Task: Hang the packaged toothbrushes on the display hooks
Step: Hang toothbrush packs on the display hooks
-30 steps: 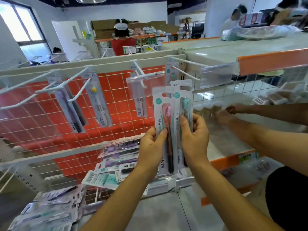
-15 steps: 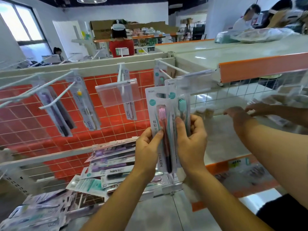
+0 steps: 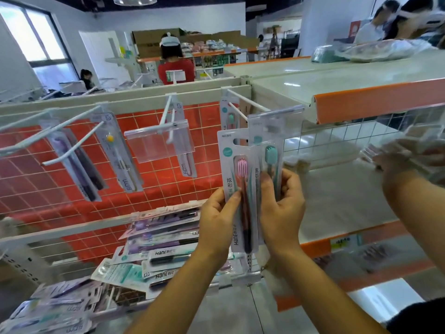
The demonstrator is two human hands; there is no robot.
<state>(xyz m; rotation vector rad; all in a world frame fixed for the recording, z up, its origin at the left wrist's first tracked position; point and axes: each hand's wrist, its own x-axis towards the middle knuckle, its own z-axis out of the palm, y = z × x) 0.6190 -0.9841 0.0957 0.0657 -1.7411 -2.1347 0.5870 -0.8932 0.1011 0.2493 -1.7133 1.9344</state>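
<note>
My left hand (image 3: 218, 220) grips the left edge of a white pack with a pink toothbrush (image 3: 240, 189), held upright. My right hand (image 3: 280, 208) holds a second pack with a green toothbrush (image 3: 271, 160) just behind it. Both packs sit below the white hook (image 3: 245, 102) with a clear price tag (image 3: 277, 124) at its tip. One green-brush pack (image 3: 230, 114) hangs on that hook. Further left, hooks carry a pink-brush pack (image 3: 185, 153), a yellow-brush pack (image 3: 120, 153) and purple packs (image 3: 77, 160).
Loose toothbrush packs (image 3: 163, 237) lie piled on the wire shelf below, with more (image 3: 53, 307) at the lower left. Another person's arm (image 3: 414, 196) reaches over the shelf (image 3: 349, 189) at right. An orange-edged shelf (image 3: 378, 100) juts out above it.
The view has swung right, so the hooks drifted left in frame. Both hands with the two packs stayed under the rightmost hook. The other person's arm drew further right.
</note>
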